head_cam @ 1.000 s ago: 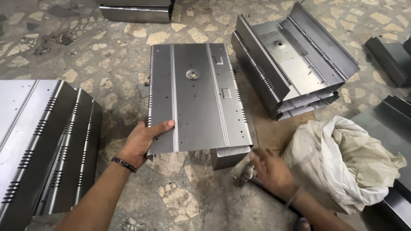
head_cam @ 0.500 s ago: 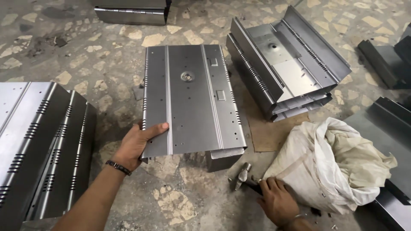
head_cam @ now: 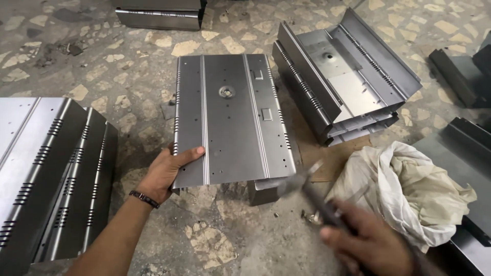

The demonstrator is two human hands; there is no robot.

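Note:
A grey sheet-metal panel (head_cam: 230,117) with ribs, small holes and a round boss lies flat on a small metal block over the stone floor. My left hand (head_cam: 169,171) grips its near left corner, thumb on top. My right hand (head_cam: 365,240), blurred by motion, holds a hammer (head_cam: 307,186) by its dark handle. The hammer's head hangs just off the panel's near right corner.
A stack of slotted metal panels (head_cam: 46,168) sits at the left. Nested channel-shaped panels (head_cam: 342,76) lie at the upper right on cardboard. A crumpled white sack (head_cam: 409,189) is at the right, dark metal parts (head_cam: 460,66) beyond it, another panel (head_cam: 158,13) at the top.
My right hand reached down to the floor by the sack, took up the hammer and has swung it up toward the panel's near right corner. The left hand has kept its hold.

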